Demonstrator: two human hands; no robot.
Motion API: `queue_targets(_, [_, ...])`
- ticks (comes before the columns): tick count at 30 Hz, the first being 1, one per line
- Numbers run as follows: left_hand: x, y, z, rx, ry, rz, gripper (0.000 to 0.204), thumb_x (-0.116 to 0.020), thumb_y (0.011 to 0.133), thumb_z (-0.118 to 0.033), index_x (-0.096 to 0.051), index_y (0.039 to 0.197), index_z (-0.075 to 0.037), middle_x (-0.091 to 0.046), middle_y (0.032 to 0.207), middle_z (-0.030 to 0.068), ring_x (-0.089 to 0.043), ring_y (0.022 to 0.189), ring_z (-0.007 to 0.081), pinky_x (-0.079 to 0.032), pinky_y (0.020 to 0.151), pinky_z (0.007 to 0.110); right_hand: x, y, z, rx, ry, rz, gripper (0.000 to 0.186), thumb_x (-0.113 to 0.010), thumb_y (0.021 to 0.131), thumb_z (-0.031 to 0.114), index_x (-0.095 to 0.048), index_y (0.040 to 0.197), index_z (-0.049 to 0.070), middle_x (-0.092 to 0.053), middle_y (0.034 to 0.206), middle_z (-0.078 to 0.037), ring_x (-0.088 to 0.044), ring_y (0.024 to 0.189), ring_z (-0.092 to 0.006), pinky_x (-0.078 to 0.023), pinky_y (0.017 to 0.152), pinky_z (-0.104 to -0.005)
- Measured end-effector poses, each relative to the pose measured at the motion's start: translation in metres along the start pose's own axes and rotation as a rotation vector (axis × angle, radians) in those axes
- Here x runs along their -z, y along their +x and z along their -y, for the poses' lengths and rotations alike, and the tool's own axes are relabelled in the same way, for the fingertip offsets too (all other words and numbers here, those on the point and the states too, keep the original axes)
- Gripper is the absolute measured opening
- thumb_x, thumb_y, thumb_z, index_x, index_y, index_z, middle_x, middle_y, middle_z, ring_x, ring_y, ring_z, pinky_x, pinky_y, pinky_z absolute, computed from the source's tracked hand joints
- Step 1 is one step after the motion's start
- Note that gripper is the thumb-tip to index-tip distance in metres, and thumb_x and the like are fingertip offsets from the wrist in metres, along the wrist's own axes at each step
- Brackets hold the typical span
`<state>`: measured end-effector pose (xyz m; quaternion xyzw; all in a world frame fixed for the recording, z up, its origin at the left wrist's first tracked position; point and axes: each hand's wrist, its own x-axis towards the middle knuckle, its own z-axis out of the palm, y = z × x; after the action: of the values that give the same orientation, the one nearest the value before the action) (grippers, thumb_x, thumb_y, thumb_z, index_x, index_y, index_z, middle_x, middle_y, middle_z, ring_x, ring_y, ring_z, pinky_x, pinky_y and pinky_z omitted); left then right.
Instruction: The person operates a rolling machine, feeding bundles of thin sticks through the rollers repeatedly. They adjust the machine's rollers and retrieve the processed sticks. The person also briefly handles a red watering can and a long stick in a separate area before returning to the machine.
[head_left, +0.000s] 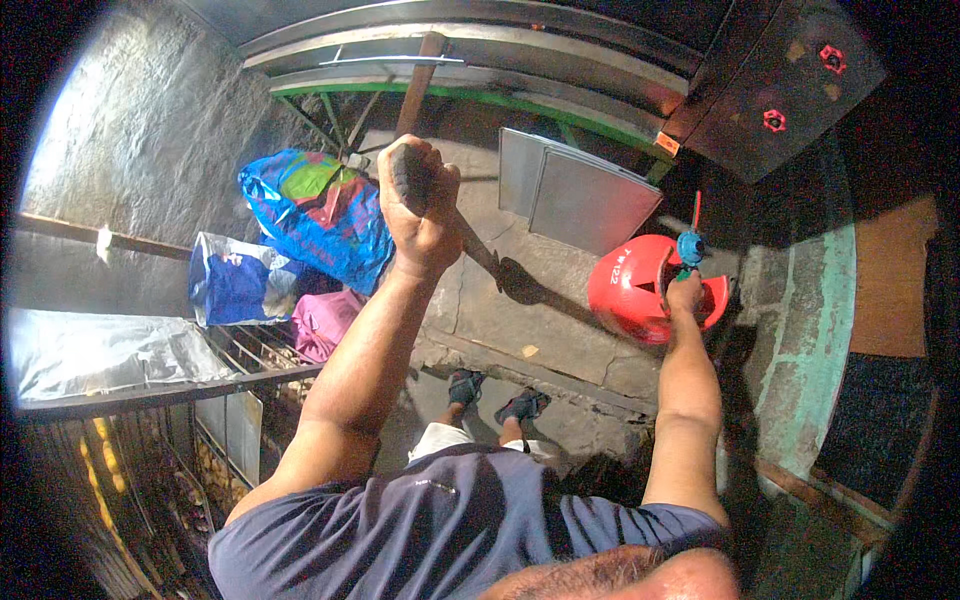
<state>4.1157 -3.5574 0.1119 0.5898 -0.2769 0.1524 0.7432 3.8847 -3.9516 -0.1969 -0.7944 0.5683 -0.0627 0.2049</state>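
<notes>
My left hand [425, 215] is raised in a closed fist around a dark, rounded handle [413, 178]. A flat brown bar [418, 85] shows just beyond the fist; I cannot tell whether it belongs to the handle. My right hand [684, 294] reaches down to the top of a red gas cylinder [625, 285], inside its collar. Its fingers are closed at a blue gas regulator [690, 248] with a bit of green under them. An orange-red hose [697, 208] rises from the regulator. The fingertips are partly hidden.
Grey flat panels [590, 195] lean beside the cylinder, under a green-edged metal bench [560, 110]. Left of my arm lie a blue plastic sack [320, 215], a blue-and-white bucket [240, 280], a pink bag [325, 322] and a metal rack [170, 390]. A raised concrete edge [545, 372] crosses before my feet.
</notes>
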Motion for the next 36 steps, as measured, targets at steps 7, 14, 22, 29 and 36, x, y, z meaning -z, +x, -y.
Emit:
queue_targets(7, [0.005,-0.003,0.004,0.010,-0.096,0.008,0.038,-0.071,0.088,-0.004,-0.051,0.120,-0.003,-0.051,0.101,0.0024,-0.050,0.090,0.0118,-0.045,0.083,0.027,0.000,-0.003,0.006,0.023,0.034,0.002,0.043,-0.069,0.085,0.015,-0.061,0.125,0.003,-0.068,0.119,-0.026,-0.064,0.112,-0.0482,-0.050,0.098,-0.0561])
queue_targets(14, [0.004,-0.001,0.002,-0.008,-0.054,0.019,0.037,-0.070,0.088,-0.003,-0.051,0.120,-0.003,-0.051,0.100,0.0025,-0.050,0.089,0.0118,-0.044,0.083,0.027,-0.006,0.006,-0.004,0.025,0.009,-0.010,0.044,-0.071,0.085,0.014,-0.060,0.126,0.003,-0.067,0.123,-0.026,-0.064,0.114,-0.0469,-0.050,0.098,-0.0554])
queue_targets(22, [0.008,-0.002,0.001,0.026,-0.001,-0.035,0.038,-0.071,0.089,-0.007,-0.051,0.122,-0.004,-0.052,0.101,0.0028,-0.051,0.090,0.0117,-0.045,0.084,0.027,0.010,-0.004,0.012,-0.038,-0.087,0.056,0.044,-0.069,0.088,0.019,-0.061,0.128,0.005,-0.067,0.123,-0.025,-0.063,0.116,-0.0464,-0.050,0.101,-0.0547])
queue_targets(29, [0.013,-0.003,0.004,0.021,-0.102,-0.036,0.037,-0.071,0.092,-0.010,-0.051,0.123,-0.004,-0.052,0.102,0.0026,-0.051,0.091,0.0109,-0.047,0.080,0.026,0.016,-0.011,0.018,-0.056,0.009,0.046,0.045,-0.068,0.089,0.020,-0.060,0.130,0.004,-0.067,0.124,-0.026,-0.063,0.116,-0.0462,-0.049,0.102,-0.0545])
queue_targets(36, [0.015,-0.003,0.005,0.040,-0.115,-0.021,0.037,-0.070,0.093,-0.008,-0.050,0.123,-0.005,-0.051,0.103,0.0020,-0.050,0.092,0.0106,-0.046,0.081,0.026,0.003,-0.006,0.003,0.037,-0.024,-0.045,0.035,-0.057,0.092,0.017,-0.062,0.125,0.007,-0.071,0.111,-0.028,-0.068,0.106,-0.0491,-0.054,0.091,-0.0579])
